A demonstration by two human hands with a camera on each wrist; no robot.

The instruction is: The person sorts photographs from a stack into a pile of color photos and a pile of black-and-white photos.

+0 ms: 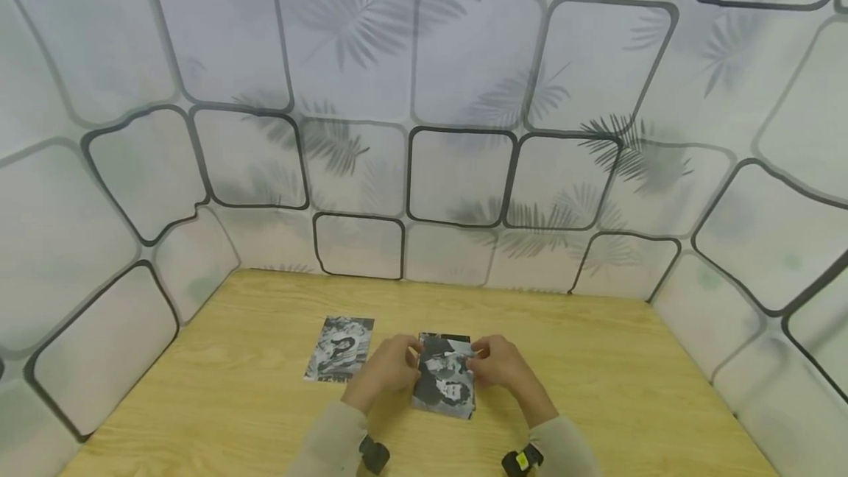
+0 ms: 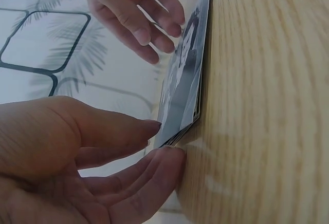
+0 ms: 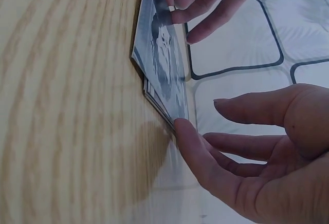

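A stack of black-and-white photo cards [image 1: 445,381] lies on the wooden table between both hands, its edges slightly uneven. The top card shows figures and sits a little askew over those beneath. My left hand [image 1: 392,365] is at the stack's left edge; in the left wrist view its fingertips [image 2: 172,154] touch the edge, with the thumb near the top card. On the opposite side my right hand [image 1: 498,363] has a fingertip [image 3: 182,126] against the edge, while its thumb is raised apart from the cards. Both hands have loosely bent fingers.
A separate black-and-white photo card [image 1: 341,349] lies flat on the table [image 1: 583,359], left of the left hand. Pale patterned fabric [image 1: 457,175] with dark outlines and leaf prints surrounds the table at the back and sides. Both wrists wear dark straps.
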